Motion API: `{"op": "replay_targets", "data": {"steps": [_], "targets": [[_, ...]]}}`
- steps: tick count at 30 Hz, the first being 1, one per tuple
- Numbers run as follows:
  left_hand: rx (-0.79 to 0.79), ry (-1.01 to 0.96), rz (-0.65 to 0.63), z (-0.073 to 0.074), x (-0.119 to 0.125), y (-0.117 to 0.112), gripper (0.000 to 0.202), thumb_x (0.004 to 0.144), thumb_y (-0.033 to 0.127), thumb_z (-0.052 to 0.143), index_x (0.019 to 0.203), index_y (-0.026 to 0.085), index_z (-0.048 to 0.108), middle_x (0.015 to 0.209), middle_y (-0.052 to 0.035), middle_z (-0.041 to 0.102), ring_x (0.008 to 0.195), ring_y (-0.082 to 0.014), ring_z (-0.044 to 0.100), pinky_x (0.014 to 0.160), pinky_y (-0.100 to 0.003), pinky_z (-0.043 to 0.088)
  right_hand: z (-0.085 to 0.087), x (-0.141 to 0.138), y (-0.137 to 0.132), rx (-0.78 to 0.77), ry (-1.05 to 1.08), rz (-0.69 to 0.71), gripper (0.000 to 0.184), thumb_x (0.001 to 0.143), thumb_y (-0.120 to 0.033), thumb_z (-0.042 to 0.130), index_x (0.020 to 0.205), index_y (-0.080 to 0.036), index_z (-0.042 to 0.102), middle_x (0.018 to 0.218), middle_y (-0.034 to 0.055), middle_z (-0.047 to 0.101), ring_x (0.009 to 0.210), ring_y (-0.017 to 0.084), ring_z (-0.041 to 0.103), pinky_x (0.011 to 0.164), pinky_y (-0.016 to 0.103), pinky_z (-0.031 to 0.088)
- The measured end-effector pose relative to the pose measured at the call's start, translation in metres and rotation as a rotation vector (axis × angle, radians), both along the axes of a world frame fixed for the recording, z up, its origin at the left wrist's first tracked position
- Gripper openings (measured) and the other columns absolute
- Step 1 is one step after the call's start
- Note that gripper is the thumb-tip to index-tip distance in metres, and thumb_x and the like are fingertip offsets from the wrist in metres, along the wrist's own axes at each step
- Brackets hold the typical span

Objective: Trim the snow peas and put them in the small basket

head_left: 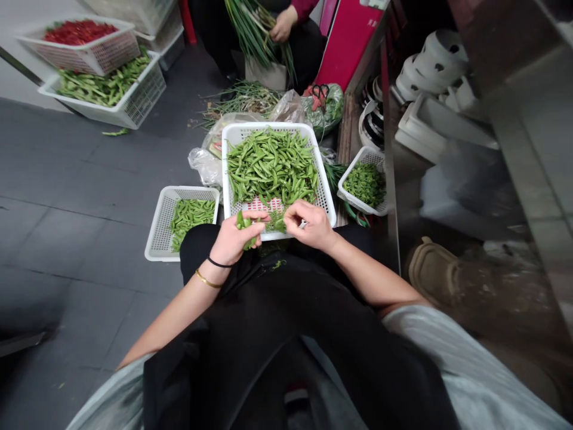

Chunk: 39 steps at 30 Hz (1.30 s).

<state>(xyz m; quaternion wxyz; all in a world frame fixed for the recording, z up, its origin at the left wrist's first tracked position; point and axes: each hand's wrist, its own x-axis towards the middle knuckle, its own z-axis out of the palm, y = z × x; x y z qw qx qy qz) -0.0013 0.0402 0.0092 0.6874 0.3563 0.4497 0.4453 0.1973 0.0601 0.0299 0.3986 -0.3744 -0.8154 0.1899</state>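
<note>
A white plastic basket point(227, 161) with many green pea pods point(273, 164) rests at my lap. Over its near edge, my left hand point(237, 236) is curled around several pea pods point(244, 222), with thumb and fingers pointing right. My right hand point(311, 224) is pinched closed just to the right, above the basket's near right corner; what its fingertips hold is too small to tell. Small green trimmings point(276, 221) lie in the basket between the two hands. Left of my knee, a smaller white basket point(160, 224) holds more pods.
Leafy greens fill a small basket point(347, 182) on the right, beside a metal shelf point(391, 197). Beyond my basket, a person's hand point(283, 25) grips long green stalks point(250, 30). Scissors point(319, 92) lie on a bag. Stacked baskets point(147, 89) stand far left.
</note>
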Motion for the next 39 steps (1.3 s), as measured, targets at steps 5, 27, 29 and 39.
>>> {"op": "replay_targets", "data": {"steps": [5, 27, 29, 39], "targets": [[0.136, 0.071, 0.002, 0.004, 0.011, -0.008, 0.025, 0.063, 0.025, 0.08, 0.078, 0.013, 0.063, 0.049, 0.0014, 0.059, 0.039, -0.0097, 0.054, 0.04, -0.02, 0.042, -0.005, -0.021, -0.004, -0.057, 0.082, 0.038, 0.013, 0.079, -0.016, 0.05, 0.066, -0.018, 0.05, 0.063, -0.0008, 0.052, 0.056, 0.009, 0.047, 0.053, 0.021, 0.041], [0.0, -0.091, 0.168, -0.007, -0.003, -0.011, 0.029, 0.064, 0.031, 0.078, 0.081, 0.016, 0.059, 0.052, 0.0027, 0.059, 0.037, -0.0082, 0.048, 0.037, -0.019, 0.037, -0.014, -0.022, -0.001, -0.341, -0.013, 0.153, 0.032, 0.094, -0.029, 0.041, 0.067, -0.017, 0.051, 0.059, -0.002, 0.052, 0.06, 0.01, 0.049, 0.063, 0.021, 0.039], [-0.023, -0.007, 0.142, -0.007, -0.015, -0.011, 0.03, 0.065, 0.029, 0.078, 0.087, 0.015, 0.063, 0.057, 0.0003, 0.063, 0.038, -0.0079, 0.048, 0.037, -0.019, 0.037, -0.009, -0.014, 0.001, -0.407, 0.009, 0.173, 0.032, 0.094, -0.029, 0.041, 0.065, -0.017, 0.049, 0.057, -0.0031, 0.049, 0.058, 0.009, 0.047, 0.061, 0.021, 0.038], [0.3, 0.497, -0.051, 0.029, -0.013, -0.005, 0.015, 0.059, 0.015, 0.08, 0.07, 0.018, 0.069, 0.06, -0.0003, 0.064, 0.056, -0.012, 0.057, 0.053, -0.019, 0.045, -0.008, -0.016, 0.004, -0.296, -0.113, 0.328, 0.028, 0.092, -0.026, 0.043, 0.068, -0.016, 0.054, 0.065, -0.0007, 0.051, 0.064, 0.01, 0.048, 0.066, 0.022, 0.037]]}}
